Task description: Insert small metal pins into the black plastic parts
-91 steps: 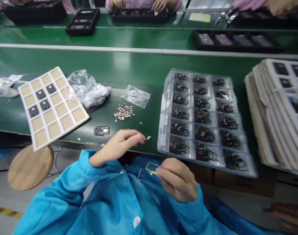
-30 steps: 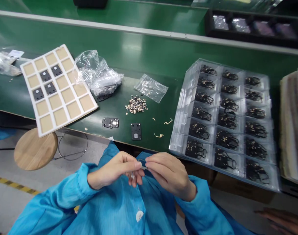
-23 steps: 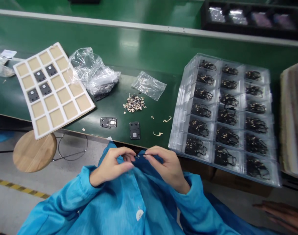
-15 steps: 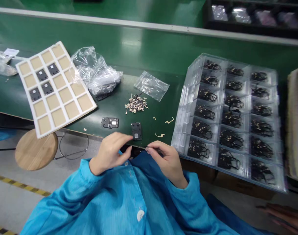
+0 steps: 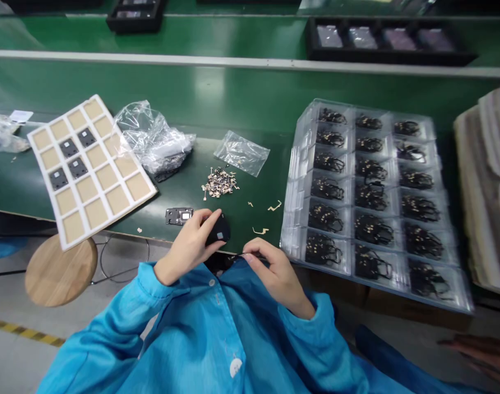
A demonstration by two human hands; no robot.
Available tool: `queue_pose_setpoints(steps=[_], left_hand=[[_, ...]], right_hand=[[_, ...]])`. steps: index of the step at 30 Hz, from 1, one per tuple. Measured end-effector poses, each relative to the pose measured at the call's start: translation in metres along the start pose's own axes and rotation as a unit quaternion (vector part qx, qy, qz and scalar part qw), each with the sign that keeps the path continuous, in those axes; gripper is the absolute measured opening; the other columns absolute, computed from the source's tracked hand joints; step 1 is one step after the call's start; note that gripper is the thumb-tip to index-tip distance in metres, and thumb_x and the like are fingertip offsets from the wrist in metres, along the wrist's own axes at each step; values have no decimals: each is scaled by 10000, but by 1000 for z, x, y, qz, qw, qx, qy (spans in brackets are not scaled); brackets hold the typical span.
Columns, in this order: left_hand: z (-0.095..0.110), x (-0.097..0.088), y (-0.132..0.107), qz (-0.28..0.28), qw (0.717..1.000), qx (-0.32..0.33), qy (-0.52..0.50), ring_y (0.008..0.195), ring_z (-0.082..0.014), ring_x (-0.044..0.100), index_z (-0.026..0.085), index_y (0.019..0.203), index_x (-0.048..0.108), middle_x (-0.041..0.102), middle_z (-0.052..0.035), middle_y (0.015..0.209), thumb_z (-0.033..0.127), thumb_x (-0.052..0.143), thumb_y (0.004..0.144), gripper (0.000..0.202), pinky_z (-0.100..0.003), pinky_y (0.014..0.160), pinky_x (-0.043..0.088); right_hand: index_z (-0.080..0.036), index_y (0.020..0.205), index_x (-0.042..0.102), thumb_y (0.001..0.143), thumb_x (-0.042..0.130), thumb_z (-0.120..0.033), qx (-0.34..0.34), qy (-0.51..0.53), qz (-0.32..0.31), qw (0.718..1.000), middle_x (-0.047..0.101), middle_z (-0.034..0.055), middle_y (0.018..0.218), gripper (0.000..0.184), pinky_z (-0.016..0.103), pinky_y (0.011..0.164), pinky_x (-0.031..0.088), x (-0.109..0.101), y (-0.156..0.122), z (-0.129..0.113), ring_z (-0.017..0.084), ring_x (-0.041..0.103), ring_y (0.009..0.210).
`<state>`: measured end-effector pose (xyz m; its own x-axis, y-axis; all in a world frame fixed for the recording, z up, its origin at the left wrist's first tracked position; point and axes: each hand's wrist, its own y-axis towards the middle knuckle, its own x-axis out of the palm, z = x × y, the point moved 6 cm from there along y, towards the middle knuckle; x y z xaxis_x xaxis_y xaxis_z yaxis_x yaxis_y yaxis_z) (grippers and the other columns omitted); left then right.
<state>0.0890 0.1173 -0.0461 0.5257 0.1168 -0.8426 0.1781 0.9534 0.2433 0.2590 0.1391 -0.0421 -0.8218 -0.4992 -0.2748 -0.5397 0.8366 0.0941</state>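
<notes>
At the front edge of the green table (image 5: pixel 184 189), the left hand (image 5: pixel 190 246) closes on a small black part (image 5: pixel 220 230) and the right hand (image 5: pixel 274 271) pinches a thin strip (image 5: pixel 242 255) just beside it; a light grip by the part's edges looks wisest.

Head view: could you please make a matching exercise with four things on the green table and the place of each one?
Things:
1 small black part
2 white grid tray
3 clear tray of black parts
4 pile of tan pieces

Places:
a on the right of the table
b in the grip of the left hand
c beside the small clear bag
d on the left, overhanging the table edge

Pairs: 1-b, 2-d, 3-a, 4-c.
</notes>
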Motion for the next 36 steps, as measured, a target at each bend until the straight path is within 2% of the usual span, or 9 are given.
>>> queue_pose_setpoints(steps=[4, 8, 11, 14, 16, 21, 27, 32, 36], left_hand=[[-8, 1, -3, 45, 983, -94, -149, 835, -158, 617, 212, 1286, 519, 594, -66, 1044, 201, 584, 867, 423, -283, 753, 525], [-12, 3, -6, 87, 926, -208, -303, 567, -114, 529, 191, 1231, 560, 553, 35, 676, 256, 676, 791, 460, -212, 537, 462], [-3, 0, -5, 102, 894, -217, -380, 528, -108, 529, 187, 1232, 558, 587, 37, 644, 274, 676, 785, 470, -194, 490, 434], [10, -10, -1, 110, 916, -169, -347, 575, -110, 587, 185, 989, 690, 684, -16, 729, 239, 615, 822, 191, -199, 540, 462], [19, -18, 0, 110, 939, -127, -301, 635, -122, 630, 183, 859, 727, 715, -34, 760, 185, 568, 824, 163, -206, 598, 488], [40, -23, -7, 80, 951, -55, -292, 692, -164, 669, 175, 978, 738, 742, -59, 830, 244, 660, 736, 264, -231, 613, 522], [41, -16, -15, 150, 926, -147, -312, 553, -128, 644, 171, 719, 744, 721, -32, 655, 239, 645, 811, 152, -188, 522, 498], [38, -14, -18, 219, 899, -209, -316, 559, -145, 660, 170, 728, 759, 731, -30, 666, 280, 678, 791, 150, -199, 523, 523], [44, -14, -17, 236, 890, -216, -326, 520, -137, 640, 171, 714, 761, 722, -25, 639, 305, 692, 787, 167, -194, 487, 509]], right_hand=[[-188, 826, 592, 910, 510, -187, -12, 3, -6, 1000, 617, 65, 953, 118, 242, 716, 509, 0, 1, -2, 157, 608, 846], [-188, 838, 591, 921, 503, -202, 2, 4, -11, 1000, 619, 102, 1114, 121, 275, 767, 522, 0, 0, -3, 175, 623, 919], [-191, 832, 594, 925, 499, -220, -5, 6, -9, 1000, 637, 98, 1094, 137, 283, 786, 517, -3, 0, -11, 183, 624, 946], [-193, 837, 608, 920, 504, -230, -5, 2, 7, 1000, 661, 73, 946, 138, 266, 722, 513, -9, 2, -21, 177, 637, 863], [-196, 842, 613, 911, 515, -223, 3, 1, 19, 1000, 662, 37, 813, 122, 252, 671, 503, -13, 3, -25, 159, 639, 749], [-196, 838, 624, 893, 525, -197, -17, -29, 49, 998, 663, 4, 742, 113, 230, 609, 488, -14, 5, -30, 138, 634, 662], [-188, 921, 640, 928, 517, -172, -116, -123, 112, 979, 680, 27, 799, 124, 247, 641, 531, -4, 1, -44, 147, 651, 704], [-164, 1069, 615, 934, 559, -217, -210, -242, 179, 930, 698, 96, 939, 156, 331, 751, 581, 1, -7, -56, 205, 676, 840], [-146, 1117, 592, 930, 565, -170, -237, -285, 207, 905, 695, 107, 930, 191, 330, 739, 585, 2, -11, -58, 208, 674, 835]])
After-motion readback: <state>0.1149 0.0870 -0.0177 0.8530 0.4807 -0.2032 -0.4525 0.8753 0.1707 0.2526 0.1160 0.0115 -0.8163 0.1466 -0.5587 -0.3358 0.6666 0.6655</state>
